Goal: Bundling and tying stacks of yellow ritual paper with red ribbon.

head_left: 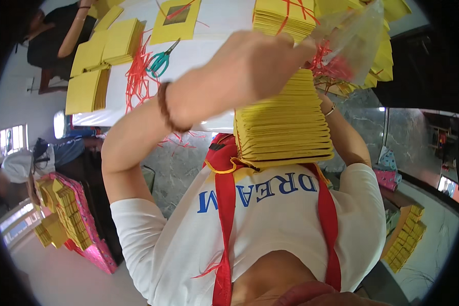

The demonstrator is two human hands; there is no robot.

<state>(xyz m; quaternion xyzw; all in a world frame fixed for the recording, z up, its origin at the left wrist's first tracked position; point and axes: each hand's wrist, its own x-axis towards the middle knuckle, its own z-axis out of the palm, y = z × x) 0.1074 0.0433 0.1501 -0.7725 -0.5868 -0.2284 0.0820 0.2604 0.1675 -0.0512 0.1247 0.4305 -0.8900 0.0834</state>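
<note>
A tall stack of folded yellow paper sheets [285, 122] stands at the table's near edge, close against my chest. Over its top, my left hand [260, 64] is closed and slightly blurred, with its fingertips beside a clear plastic bag [364, 43]. What those fingers pinch, if anything, cannot be made out. Red ties [324, 58] lie bunched in the bag. My right hand [325, 102] is at the right side of the stack, its fingers hidden behind the paper and the bag.
On the white table [115, 92], teal-handled scissors [160, 61] lie beside loose red ties [137, 76]. Yellow paper piles [89, 92] stand to the left, and a red-tied bundle [283, 20] beyond my hands. People sit at the left; more yellow bundles [405, 237] stand low at the right.
</note>
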